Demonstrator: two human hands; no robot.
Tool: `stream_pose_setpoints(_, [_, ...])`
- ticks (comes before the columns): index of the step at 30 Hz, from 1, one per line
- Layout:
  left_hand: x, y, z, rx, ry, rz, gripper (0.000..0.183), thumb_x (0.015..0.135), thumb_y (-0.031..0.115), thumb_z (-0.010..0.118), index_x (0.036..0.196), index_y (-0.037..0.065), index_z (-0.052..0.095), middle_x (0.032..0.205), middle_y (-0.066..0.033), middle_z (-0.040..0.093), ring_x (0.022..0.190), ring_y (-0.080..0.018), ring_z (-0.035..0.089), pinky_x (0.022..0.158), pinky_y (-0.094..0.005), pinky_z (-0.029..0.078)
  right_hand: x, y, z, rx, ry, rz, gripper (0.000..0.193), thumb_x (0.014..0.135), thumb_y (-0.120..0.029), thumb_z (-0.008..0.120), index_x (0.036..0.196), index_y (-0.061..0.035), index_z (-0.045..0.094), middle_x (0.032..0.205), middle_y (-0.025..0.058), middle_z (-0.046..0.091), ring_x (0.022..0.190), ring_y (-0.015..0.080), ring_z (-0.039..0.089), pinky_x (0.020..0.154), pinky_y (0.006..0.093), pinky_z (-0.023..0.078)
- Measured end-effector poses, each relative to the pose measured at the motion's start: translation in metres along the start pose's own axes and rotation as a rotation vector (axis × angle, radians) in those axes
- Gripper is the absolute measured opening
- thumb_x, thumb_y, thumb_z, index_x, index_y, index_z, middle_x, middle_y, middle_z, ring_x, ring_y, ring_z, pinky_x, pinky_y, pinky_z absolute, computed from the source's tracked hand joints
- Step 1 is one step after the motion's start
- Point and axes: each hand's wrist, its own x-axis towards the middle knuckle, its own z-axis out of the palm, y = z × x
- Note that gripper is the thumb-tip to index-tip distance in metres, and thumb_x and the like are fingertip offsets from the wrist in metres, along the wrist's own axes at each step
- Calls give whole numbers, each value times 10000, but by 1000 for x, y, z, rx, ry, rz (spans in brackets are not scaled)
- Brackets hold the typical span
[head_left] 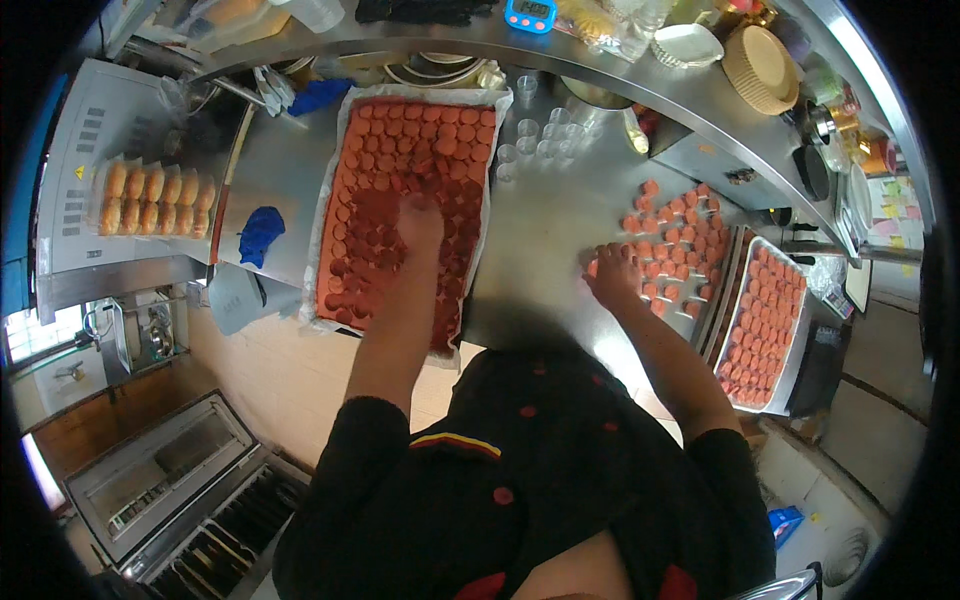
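Reaches right hand [612, 272] to body's one o'clock, with fingers bent at a pink round [592, 268]; cannot tell if gripping. Has red sheet [327, 285] directly under left hand [420, 217] at eleven o'clock, with cut rounds [466, 133] about it; stretches that forearm long, with blurred fingers, cannot make out grip. Has loose rounds [681, 271] beyond right hand, toward its one to four. Farther: tray [788, 368] at two, clear cups [528, 128] near twelve.

Steel counter [535, 225], cake sheet [395, 135] and buns [160, 190] show a bakery kitchen.
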Motion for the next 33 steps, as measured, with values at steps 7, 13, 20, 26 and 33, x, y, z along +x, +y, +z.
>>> stream_pose_setpoints(7, [45, 33, 4, 258, -62, -90, 487, 924, 352, 759, 1278, 76, 571, 1232, -176, 698, 1102, -376, 688, 897, -508, 564, 84, -42, -22, 237, 47, -209, 537, 933, -280, 704, 1432, -177, 535, 1333, 114, 624, 1280, 349, 556, 1076, 518, 448])
stream_pose_setpoints(13, [48, 8, 2, 195, -46, -49, 546, 892, 382, 774, 1297, 75, 574, 1266, -148, 678, 1144, -353, 676, 915, -492, 561, 162, -114, -33, 150, -140, -192, 413, 946, -272, 698, 1330, -163, 591, 1222, 128, 666, 1181, 356, 626, 966, 505, 538])
stream_pose_setpoints(20, [51, 22, 3, 258, 44, -100, 551, 884, 409, 774, 1271, 46, 625, 1164, -152, 722, 1102, -362, 691, 924, -479, 559, 159, -93, -6, 443, -5, -302, 168, 963, -242, 615, 1006, -83, 652, 1070, 143, 663, 1082, 398, 627, 929, 511, 531])
stream_pose_setpoints(26, [19, -3, -6, -160, -114, -106, 480, 923, 295, 733, 1290, 4, 630, 1186, -137, 714, 1050, -295, 699, 893, -420, 564, 45, -58, -5, 850, 63, -159, 387, 850, -89, 750, 1167, -84, 527, 1164, 146, 593, 1084, 352, 634, 911, 455, 555])
stream_pose_setpoints(33, [-123, 72, -63, -827, -695, -102, 341, 1000, 109, 630, 1308, -39, 635, 1179, -114, 719, 1066, -174, 689, 931, -331, 563, -19, -93, -71, 1080, 88, -98, 737, 810, -55, 856, 1405, -105, 423, 1275, 143, 609, 1200, 303, 650, 911, 416, 596])
